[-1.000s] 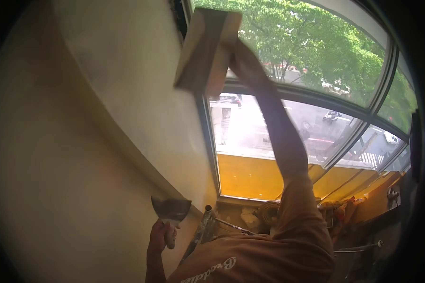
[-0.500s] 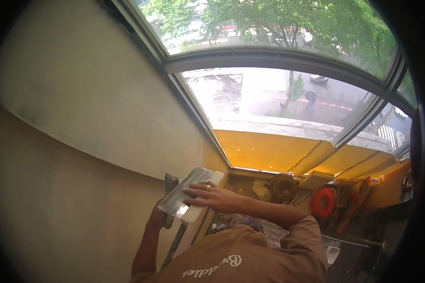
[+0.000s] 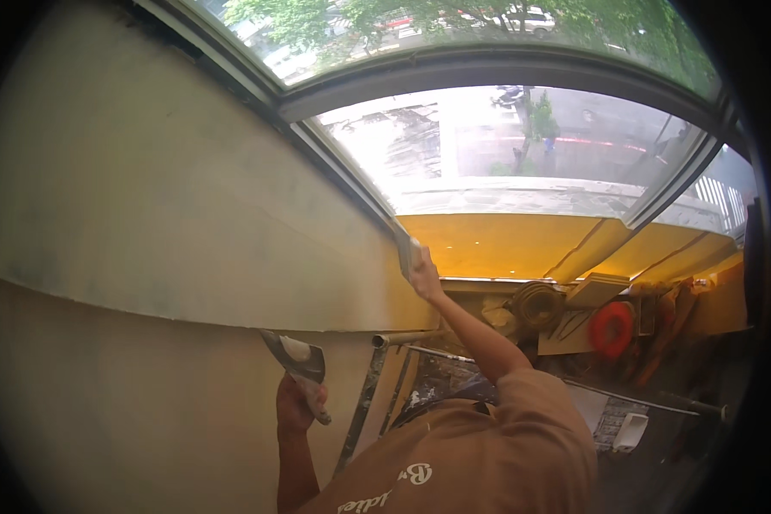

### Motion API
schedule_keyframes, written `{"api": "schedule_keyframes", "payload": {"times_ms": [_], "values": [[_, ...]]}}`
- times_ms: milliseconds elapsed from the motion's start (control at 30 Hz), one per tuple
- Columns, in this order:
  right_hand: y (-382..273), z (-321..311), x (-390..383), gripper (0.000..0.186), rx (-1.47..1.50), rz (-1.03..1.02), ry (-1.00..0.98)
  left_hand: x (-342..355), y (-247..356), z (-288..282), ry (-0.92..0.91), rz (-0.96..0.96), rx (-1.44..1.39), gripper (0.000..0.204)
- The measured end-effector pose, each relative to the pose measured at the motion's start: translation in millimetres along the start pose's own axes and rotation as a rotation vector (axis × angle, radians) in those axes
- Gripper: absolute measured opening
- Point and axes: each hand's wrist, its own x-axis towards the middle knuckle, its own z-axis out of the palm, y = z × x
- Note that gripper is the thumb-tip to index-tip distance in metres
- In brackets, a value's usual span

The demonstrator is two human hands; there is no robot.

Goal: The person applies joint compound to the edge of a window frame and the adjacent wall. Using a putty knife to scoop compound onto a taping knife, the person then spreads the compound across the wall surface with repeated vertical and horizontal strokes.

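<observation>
The left hand [image 3: 295, 404] is closed around the handle of a scraper [image 3: 310, 364], below and left of the window [image 3: 480, 146]; a pale patch lies on its blade. The right hand [image 3: 425, 279] is curled on a trowel [image 3: 404, 248], seen nearly edge-on along the wall [image 3: 188, 188] at the window's lower left corner; whether it touches the wall I cannot tell. Below the window are a coil [image 3: 522, 301], a red ring [image 3: 597, 331] and metal tubing [image 3: 369, 390].
</observation>
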Motion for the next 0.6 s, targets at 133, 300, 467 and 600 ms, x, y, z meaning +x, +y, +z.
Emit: {"api": "schedule_keyframes", "payload": {"times_ms": [133,300,467,600], "values": [[3.4,68.3,59.3,0.054,0.151,0.02,-0.142,-13.1,-4.2,-18.7,0.089,-0.014,0.009,0.03],[72.6,118.1,96.8,0.055,0.105,0.034,-0.014,-9.0,-28.9,-40.5,0.138,-0.152,-0.016,0.036],[74.8,149.6,114.2,0.063,0.163,-0.068,0.12,-16.7,-36.0,-75.6,0.127,-0.232,0.015,0.042],[61.2,167.2,113.9,0.067,0.228,-0.024,0.023,2.0,-34.7,-75.2,0.249,-0.253,0.128,0.046]]}}
